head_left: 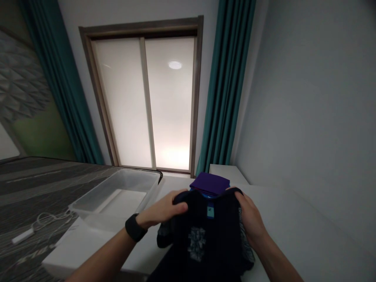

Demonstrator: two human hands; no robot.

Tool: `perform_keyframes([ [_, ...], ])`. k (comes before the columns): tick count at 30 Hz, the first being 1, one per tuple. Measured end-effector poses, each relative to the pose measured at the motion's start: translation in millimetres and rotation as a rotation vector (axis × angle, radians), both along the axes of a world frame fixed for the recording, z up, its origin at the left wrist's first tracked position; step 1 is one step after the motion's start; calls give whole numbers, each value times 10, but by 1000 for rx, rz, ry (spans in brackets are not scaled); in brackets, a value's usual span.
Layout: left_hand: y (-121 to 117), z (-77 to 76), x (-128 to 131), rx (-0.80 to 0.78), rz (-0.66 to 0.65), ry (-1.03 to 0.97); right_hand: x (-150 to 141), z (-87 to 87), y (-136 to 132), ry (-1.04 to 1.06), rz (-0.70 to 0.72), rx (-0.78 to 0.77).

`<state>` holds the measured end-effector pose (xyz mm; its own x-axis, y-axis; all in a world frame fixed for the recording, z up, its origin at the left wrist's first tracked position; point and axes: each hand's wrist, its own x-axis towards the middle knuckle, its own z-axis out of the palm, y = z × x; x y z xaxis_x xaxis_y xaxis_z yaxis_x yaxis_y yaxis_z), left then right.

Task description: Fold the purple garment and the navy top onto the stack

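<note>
Both my hands hold up a dark navy garment (205,235) with a pale print on its front, low in the middle of the view. My left hand (164,211), with a black watch on its wrist, grips the garment's upper left edge with closed fingers. My right hand (249,217) grips the upper right edge, fingers curled behind the cloth. Just beyond the garment lies a folded purple cloth (210,183) on top of something blue.
A clear plastic bin (117,197) sits on the white table (293,235) to the left. A bed with a dark patterned cover (38,184) carries a white cable and adapter (32,231). Ahead are a frosted sliding window (147,105), teal curtains and a grey wall.
</note>
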<state>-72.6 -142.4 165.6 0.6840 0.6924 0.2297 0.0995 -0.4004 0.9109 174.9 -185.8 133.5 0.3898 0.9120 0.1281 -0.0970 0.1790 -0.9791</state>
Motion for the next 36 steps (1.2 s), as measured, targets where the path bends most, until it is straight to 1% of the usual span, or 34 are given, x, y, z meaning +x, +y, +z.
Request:
perform_keyframes([
  [1,-43,-62,75,55,-55,0,-75,31,1,-10,21,22],
  [3,-126,-214,225,130,-47,-22,-193,109,-12,-37,128,61],
  [4,-159,-298,294,113,-39,-14,-232,148,-27,-60,204,74],
  [6,-199,-449,400,-8,-11,12,-269,196,-72,-166,344,92],
  [7,-207,-500,435,-60,9,21,-273,192,-99,-254,377,110],
  [8,-210,-527,457,-82,45,11,-271,163,-130,-356,374,140],
  [9,-209,-527,469,-71,94,-19,-270,104,-163,-454,341,177],
  [10,-208,-500,471,-40,158,-71,-273,14,-199,-532,286,209],
  [12,-212,-379,459,11,319,-207,-305,-247,-283,-600,187,232],
  [13,-217,-298,447,2,400,-274,-335,-403,-329,-592,191,183],
  [14,-224,-214,435,-34,471,-331,-371,-562,-375,-562,247,116],
  [16,-228,-70,402,-109,573,-410,-444,-834,-459,-509,512,23],
  [17,-221,-23,381,-101,609,-424,-468,-926,-491,-477,551,-31],
  [18,-206,2,356,-42,642,-424,-477,-977,-513,-441,548,-72],
  [19,-183,3,327,63,665,-404,-468,-986,-525,-401,489,-96],
  [20,-156,-19,295,197,670,-365,-442,-957,-527,-356,396,-99],
  [21,-129,-60,265,325,641,-305,-403,-897,-519,-308,295,-82],
  [22,-109,-115,238,416,573,-225,-358,-819,-503,-256,203,-53],
  [23,-100,-180,219,455,476,-141,-316,-734,-481,-203,137,-25],
  [24,-108,-250,211,440,373,-68,-284,-655,-455,-144,101,-18],
  [26,-179,-393,229,302,182,4,-267,-546,-404,-15,88,-26],
  [28,-305,-533,284,120,8,-25,-309,-514,-371,76,138,-26],
  [29,-374,-604,319,44,-75,-54,-343,-515,-365,84,172,-11],
  [30,-436,-677,356,-6,-109,-87,-379,-518,-369,61,207,12],
  [31,-485,-753,390,-28,-85,-126,-413,-516,-381,8,246,32],
  [33,-522,-901,438,-4,90,-202,-467,-494,-421,-163,320,72],
  [35,-476,-1019,438,44,236,-231,-496,-467,-459,-388,352,140],
  [36,-430,-1055,413,70,282,-231,-502,-470,-469,-510,337,197],
])
